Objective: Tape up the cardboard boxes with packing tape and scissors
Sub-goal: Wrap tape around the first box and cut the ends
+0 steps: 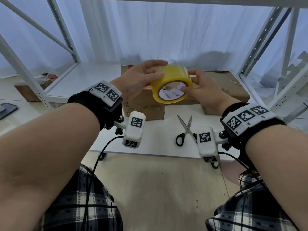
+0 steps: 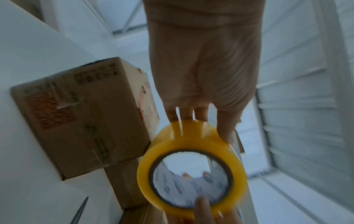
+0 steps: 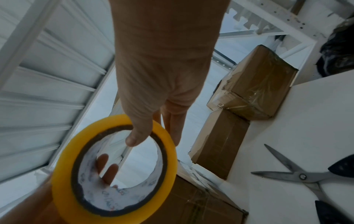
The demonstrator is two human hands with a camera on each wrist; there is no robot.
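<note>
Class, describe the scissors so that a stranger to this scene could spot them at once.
Find the white table in front of the person. Near its front edge, below the cardboard boxes, lie the scissors. They alone are metal, blades spread open, with black handles.

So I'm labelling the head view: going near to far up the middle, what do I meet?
Plaid-clothed lap → near edge of the white table → open black-handled steel scissors → yellow roll of packing tape, gripped by left hand and right hand → white curtain.
</note>
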